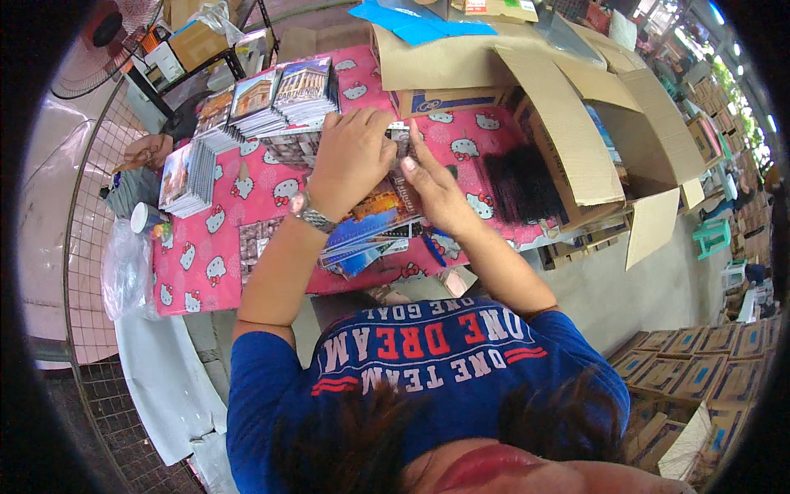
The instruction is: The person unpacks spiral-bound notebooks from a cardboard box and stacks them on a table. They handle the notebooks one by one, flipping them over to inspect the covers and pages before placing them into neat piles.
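Note:
My left hand (354, 156), a watch at its wrist, has its fingers bent over a grey stone-patterned notebook (294, 150) held up above the table. My right hand (440, 193) grips the right end of the same notebook, thumb in front and fingers at its upper edge. The left hand hides much of it. Just below both hands lies a loose pile of notebooks (368, 233) with colourful picture covers and punched edges. Near my right wrist, a blue pen (434, 252) lies by the pile. Another grey-patterned piece (257, 239) rests by my left forearm.
Stacks of picture-cover notebooks (306, 86) line the table's far left, with another stack (188, 181) nearer. A white cup (146, 216) stands at the left edge of the pink patterned tablecloth (193, 276). Open cardboard boxes (568, 136) stand at the right and back. A fan (105, 31) stands far left.

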